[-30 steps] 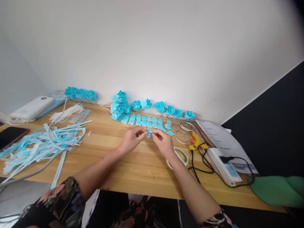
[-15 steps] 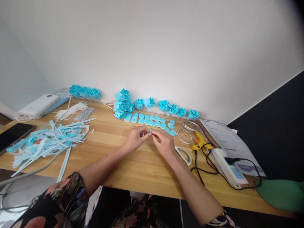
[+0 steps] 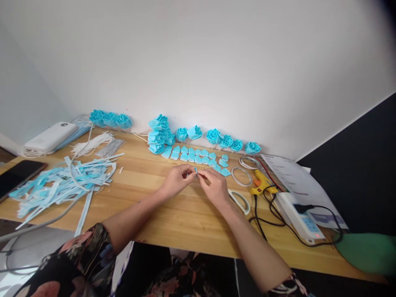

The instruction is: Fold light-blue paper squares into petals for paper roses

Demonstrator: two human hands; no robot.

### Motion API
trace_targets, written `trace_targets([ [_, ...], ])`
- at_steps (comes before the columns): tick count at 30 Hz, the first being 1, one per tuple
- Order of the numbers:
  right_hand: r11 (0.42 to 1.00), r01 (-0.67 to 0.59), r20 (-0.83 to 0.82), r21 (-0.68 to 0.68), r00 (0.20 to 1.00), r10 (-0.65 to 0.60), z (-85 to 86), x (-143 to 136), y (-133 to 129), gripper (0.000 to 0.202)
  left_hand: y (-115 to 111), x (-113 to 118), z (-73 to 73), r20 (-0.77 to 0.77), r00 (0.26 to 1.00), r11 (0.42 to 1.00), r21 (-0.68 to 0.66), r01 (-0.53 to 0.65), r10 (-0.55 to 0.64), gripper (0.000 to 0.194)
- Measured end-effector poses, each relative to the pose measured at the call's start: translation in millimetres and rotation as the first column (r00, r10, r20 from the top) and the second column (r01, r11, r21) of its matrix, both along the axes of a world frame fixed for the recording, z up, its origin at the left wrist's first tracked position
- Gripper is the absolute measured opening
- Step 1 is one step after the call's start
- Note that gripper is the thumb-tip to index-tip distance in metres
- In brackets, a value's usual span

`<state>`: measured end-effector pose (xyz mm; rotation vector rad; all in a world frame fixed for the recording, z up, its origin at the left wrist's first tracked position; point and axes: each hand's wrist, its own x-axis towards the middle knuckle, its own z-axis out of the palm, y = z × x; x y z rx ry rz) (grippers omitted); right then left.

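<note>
Near the middle of the table, my left hand [image 3: 177, 180] and my right hand [image 3: 214, 186] meet fingertip to fingertip. Both pinch one small blue piece [image 3: 196, 170], mostly hidden by the fingers. Just beyond them lie rows of cut blue petal pieces [image 3: 191, 156]. Blue paper flowers [image 3: 213, 136] stand along the wall, with a cluster of them [image 3: 157, 138] behind the left end of the petals.
At the left are blue-white strips [image 3: 66, 179], white ties [image 3: 93, 143], a phone [image 3: 20, 177] and a white power bank [image 3: 49, 137]. Tape rolls [image 3: 241, 176], scissors [image 3: 239, 202], a yellow glue gun [image 3: 262, 183], cables, a power strip [image 3: 300, 220] and paper sheets [image 3: 293, 177] lie right.
Both hands stay in nearly the same place, still pinching the blue piece. The fingertips and the piece have shifted very slightly.
</note>
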<state>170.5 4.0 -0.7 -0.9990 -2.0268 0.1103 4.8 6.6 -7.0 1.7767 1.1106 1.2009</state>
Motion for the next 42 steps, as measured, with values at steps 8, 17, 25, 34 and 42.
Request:
trace_targets([
  [8, 0.996, -0.006, -0.04, -0.094, 0.999, 0.002, -0.7, -2, -1, 0.017, 1, 0, -2.5, 0.035, 0.999, 1.0, -0.021, -0.004, 0.005, 0.012],
  [17, 0.905, -0.045, -0.246, -0.424, 0.967, -0.067, 4.8, -3, -2, 0.019, 4, -2, 5.4, 0.161, 0.986, 0.983, -0.171, 0.064, -0.036, 0.017],
  [25, 0.792, -0.185, -0.435, -0.581, 0.894, -0.111, 3.7, -1, 1, 0.025, 7, -3, 4.8, 0.308, 0.951, 0.963, -0.259, 0.076, 0.008, 0.016],
  [34, 0.76, -0.229, -0.509, -0.608, 0.847, -0.152, 4.5, -2, 2, 0.022, 4, -4, 10.5, 0.31, 0.951, 0.964, -0.256, 0.07, 0.013, 0.017],
  [42, 0.755, -0.245, -0.521, -0.608, 0.841, -0.147, 5.2, -2, 2, 0.025, 4, -6, 14.0, 0.338, 0.941, 0.95, -0.301, 0.08, 0.028, 0.031],
])
